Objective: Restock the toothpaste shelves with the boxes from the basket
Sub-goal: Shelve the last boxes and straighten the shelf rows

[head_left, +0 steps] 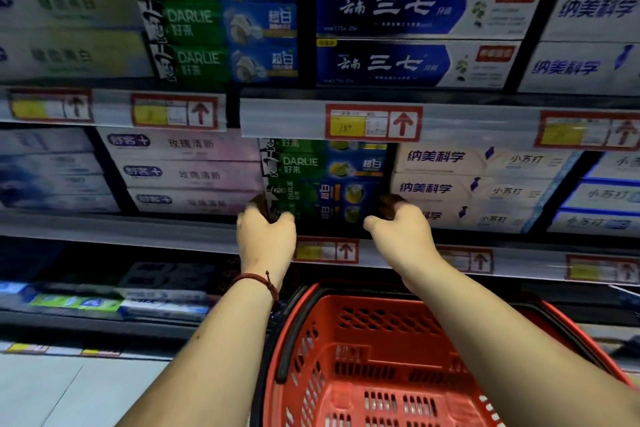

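Observation:
Two green-and-blue Darlie toothpaste boxes (322, 204) lie at the bottom of the Darlie stack on the middle shelf (138, 230). My left hand (265, 236) grips their left end and my right hand (400, 229) grips their right end. More Darlie boxes (322, 163) sit directly above them. The red plastic basket (381, 357) stands below my arms; the part of its inside that shows holds no boxes.
Pink-white boxes (187, 173) stand left of the Darlie stack, white boxes with blue script (467, 184) right of it. The upper shelf holds green Darlie (214, 17) and blue boxes (398, 35). Red price tags (374, 123) line the shelf rails. A lower shelf (104, 302) holds more boxes.

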`<state>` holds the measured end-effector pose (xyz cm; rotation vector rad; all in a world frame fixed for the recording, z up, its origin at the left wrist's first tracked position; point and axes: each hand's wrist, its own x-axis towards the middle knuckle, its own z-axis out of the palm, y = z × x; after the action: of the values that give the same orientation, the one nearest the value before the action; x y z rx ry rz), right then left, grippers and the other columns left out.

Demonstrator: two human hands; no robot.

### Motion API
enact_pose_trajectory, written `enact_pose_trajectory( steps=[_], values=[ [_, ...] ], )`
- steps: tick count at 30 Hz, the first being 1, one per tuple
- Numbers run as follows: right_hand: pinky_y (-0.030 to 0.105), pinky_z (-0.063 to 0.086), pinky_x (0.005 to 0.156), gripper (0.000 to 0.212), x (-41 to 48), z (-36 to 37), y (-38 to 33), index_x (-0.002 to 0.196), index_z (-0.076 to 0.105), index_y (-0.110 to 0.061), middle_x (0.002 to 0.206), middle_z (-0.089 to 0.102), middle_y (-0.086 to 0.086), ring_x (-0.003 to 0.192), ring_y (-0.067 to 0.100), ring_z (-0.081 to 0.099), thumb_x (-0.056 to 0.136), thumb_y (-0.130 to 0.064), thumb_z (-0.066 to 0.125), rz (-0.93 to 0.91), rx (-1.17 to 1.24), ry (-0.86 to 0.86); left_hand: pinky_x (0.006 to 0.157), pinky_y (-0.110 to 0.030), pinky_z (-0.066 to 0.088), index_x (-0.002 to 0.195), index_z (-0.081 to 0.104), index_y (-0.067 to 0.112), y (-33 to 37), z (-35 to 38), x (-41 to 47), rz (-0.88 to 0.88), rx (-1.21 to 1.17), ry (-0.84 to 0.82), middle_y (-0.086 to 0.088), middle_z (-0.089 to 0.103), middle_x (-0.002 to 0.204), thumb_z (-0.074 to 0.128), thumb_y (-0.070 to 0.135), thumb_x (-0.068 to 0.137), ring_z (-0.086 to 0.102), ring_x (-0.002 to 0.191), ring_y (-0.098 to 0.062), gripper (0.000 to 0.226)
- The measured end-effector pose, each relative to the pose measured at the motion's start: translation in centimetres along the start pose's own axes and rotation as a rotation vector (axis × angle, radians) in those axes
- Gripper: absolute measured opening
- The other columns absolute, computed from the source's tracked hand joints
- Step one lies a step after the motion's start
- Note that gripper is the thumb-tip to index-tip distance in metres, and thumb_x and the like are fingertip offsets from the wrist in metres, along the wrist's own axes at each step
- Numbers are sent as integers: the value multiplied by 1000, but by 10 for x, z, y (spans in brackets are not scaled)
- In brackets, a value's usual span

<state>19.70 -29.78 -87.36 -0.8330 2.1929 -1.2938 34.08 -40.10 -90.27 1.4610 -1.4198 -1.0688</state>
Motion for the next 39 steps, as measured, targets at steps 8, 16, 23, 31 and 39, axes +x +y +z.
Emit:
enact_pose_trajectory(
  steps=[8,16,23,31,39],
  values=[
    [34,48,80,17,0,5,3,99,52,-22,96,63,2,87,21,58,90,-14,65,-30,48,33,99,-51,51,115,63,15,-3,4,0,-5,-14,44,-10,65,119,63,23,86,59,112,-36,30],
    [32,45,85,23,0,4,4,103,55,-26,97,63,-6,98,21,60,88,-13,67,-19,169,39,100,-51,50,116,64,13,0,5,-3,14,11,61,-11,64,120,62,21,86,58,114,-36,31],
    [32,46,78,13,1,3,1,87,61,-22,95,67,0,92,22,61,86,-11,68,12,205,41,99,-52,50,113,62,13,0,4,-5,11,17,67,-12,64,118,63,21,85,58,112,-37,29],
    [31,44,84,19,0,7,1,104,58,-22,97,64,-4,96,20,60,89,-12,66,-8,183,46,107,-46,45,120,61,9,0,5,-6,31,26,36,-13,53,134,63,16,89,51,123,-37,32],
    [26,38,92,60,-4,0,-2,150,44,-18,136,57,1,116,17,52,93,-12,62,-84,89,43,108,-49,44,126,59,8,8,4,-6,61,-3,67,-15,51,139,62,16,90,51,127,-37,37]
  ],
)
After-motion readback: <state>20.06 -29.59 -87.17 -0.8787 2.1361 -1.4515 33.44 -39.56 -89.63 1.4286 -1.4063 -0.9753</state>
